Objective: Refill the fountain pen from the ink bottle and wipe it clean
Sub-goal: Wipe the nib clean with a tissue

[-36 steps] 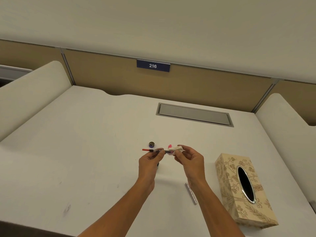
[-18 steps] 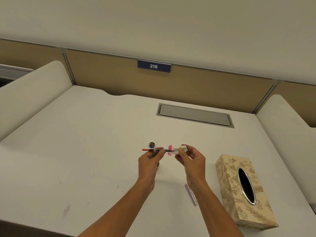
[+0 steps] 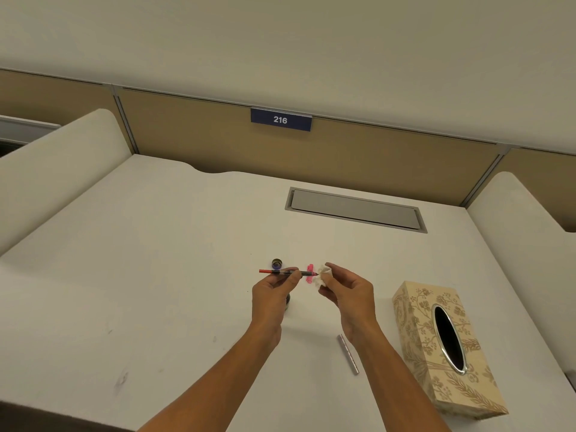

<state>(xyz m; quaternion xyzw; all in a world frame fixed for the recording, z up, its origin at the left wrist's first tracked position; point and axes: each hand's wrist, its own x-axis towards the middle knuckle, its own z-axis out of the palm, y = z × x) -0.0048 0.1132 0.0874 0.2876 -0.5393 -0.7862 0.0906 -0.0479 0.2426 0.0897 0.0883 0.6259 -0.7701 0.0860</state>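
Note:
My left hand [image 3: 271,291] pinches a thin fountain pen [image 3: 279,271] and holds it level above the white desk [image 3: 156,275], red end to the left and pink nib section to the right. My right hand [image 3: 349,289] holds a crumpled white tissue [image 3: 323,275] at the pen's tip. The ink bottle [image 3: 288,302] is mostly hidden under my left hand. Its dark cap [image 3: 276,263] lies on the desk just behind the pen.
A silver pen barrel [image 3: 348,353] lies on the desk beside my right forearm. A patterned beige tissue box [image 3: 448,347] stands at the right. A grey cable hatch [image 3: 355,209] is set into the desk farther back. Padded dividers rise on both sides.
My right hand with the tissue has slid to the right along the pen, off the pink section to its tip. My left hand has stayed still.

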